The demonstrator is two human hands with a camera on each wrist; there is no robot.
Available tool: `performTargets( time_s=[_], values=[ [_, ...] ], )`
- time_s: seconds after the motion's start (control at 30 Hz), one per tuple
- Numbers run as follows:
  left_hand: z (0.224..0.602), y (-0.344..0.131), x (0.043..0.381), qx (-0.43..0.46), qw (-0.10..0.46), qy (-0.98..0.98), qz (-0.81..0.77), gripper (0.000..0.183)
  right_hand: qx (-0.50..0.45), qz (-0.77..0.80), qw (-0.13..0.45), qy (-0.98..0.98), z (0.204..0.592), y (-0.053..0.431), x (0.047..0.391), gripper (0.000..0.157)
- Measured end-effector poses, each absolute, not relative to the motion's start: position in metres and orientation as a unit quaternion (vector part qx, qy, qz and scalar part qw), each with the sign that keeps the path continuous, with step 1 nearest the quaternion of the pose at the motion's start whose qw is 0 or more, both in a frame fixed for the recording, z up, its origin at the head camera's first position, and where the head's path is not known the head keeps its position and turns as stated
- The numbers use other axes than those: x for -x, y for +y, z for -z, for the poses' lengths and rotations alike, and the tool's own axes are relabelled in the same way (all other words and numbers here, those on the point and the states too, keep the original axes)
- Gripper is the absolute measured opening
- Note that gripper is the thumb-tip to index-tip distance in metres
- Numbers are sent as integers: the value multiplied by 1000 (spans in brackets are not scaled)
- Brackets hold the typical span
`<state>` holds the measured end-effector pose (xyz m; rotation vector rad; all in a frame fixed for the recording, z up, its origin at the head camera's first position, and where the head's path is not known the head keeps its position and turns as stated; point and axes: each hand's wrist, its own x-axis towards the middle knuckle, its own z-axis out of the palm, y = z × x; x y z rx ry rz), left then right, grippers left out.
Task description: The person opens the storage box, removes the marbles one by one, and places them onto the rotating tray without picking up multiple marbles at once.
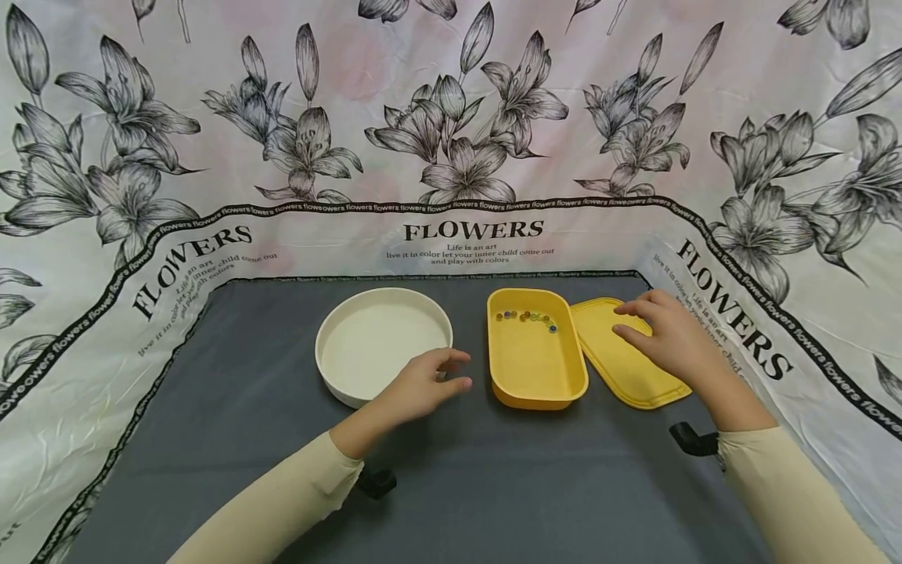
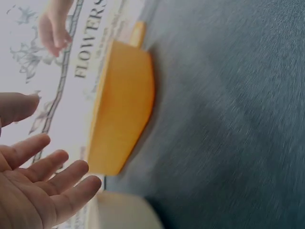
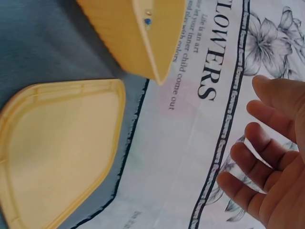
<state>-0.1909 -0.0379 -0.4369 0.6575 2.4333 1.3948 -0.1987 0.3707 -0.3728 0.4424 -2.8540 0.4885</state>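
My left hand [image 1: 419, 385] hovers by the right rim of a round cream dish [image 1: 377, 341], fingers loosely bent and holding nothing. To its right stands a yellow rectangular tub [image 1: 537, 368], with several small coloured glass marbles [image 1: 524, 316] along the far part of its floor. The tub's side [image 2: 125, 100] shows beyond the left fingers in the left wrist view. Over the yellow lid [image 1: 627, 352] hangs my right hand [image 1: 665, 333], thumb and fingers apart with nothing between them. In the right wrist view the lid [image 3: 62, 152] lies flat beside the tub.
A grey cloth [image 1: 232, 439] covers the table. Behind and at the sides rises a white sheet [image 1: 465, 243] printed with flowers and lettering. Black wrist mounts [image 1: 694, 439] sit by the sleeves. The lid's left edge meets the tub's right side.
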Motion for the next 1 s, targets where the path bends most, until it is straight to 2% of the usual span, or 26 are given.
performTargets(
  time_s=[0.43,0.63,0.87,1.0],
  values=[
    [415,-103,181,-239,-2,865,-440,59,-217,-130,112,-961,359,328,239,23],
    [417,-142,175,-195,-22,874,-444,72,-256,-141,107,-950,362,314,261,24],
    [427,-180,174,-142,-59,888,-433,87,-296,-143,136,-935,371,299,293,27],
    [439,-197,175,-118,-67,894,-428,93,-302,-146,119,-934,379,290,310,30]
  ],
)
